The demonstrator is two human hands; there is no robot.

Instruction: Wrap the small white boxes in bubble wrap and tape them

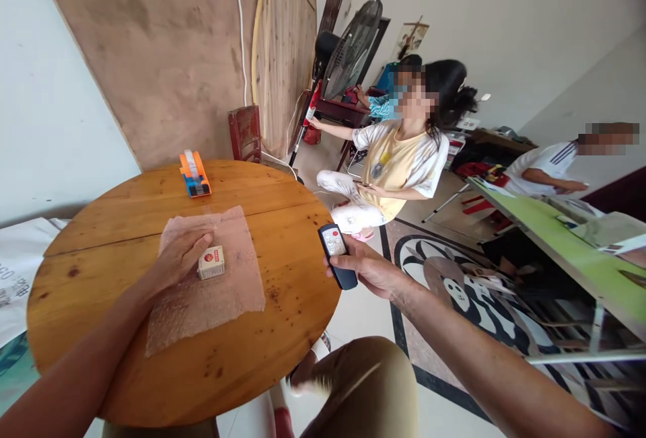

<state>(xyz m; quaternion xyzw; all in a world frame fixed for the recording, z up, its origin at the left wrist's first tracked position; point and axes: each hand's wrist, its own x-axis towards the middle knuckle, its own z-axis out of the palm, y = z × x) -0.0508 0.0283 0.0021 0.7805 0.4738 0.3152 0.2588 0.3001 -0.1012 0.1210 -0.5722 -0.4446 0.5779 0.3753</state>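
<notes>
My right hand (366,266) is wrapped round a dark remote control (337,256), held in the air just past the table's right edge, its buttons facing up. On the round wooden table (293,243) lies a sheet of bubble wrap (232,300). My left hand (182,256) rests flat on this sheet, fingers stretched out, with nothing seen in its grasp. Right beside its fingertips, a small white box (211,263) with a red mark sits on the wrap. An orange and blue tape dispenser (195,174) stands near the table's far edge.
Beyond the table a black fan (353,48) stands on a pole, held by a seated person (398,162). Two more people are further back. A green-topped table (555,223) is at the right, a red chair (245,134) behind the round table.
</notes>
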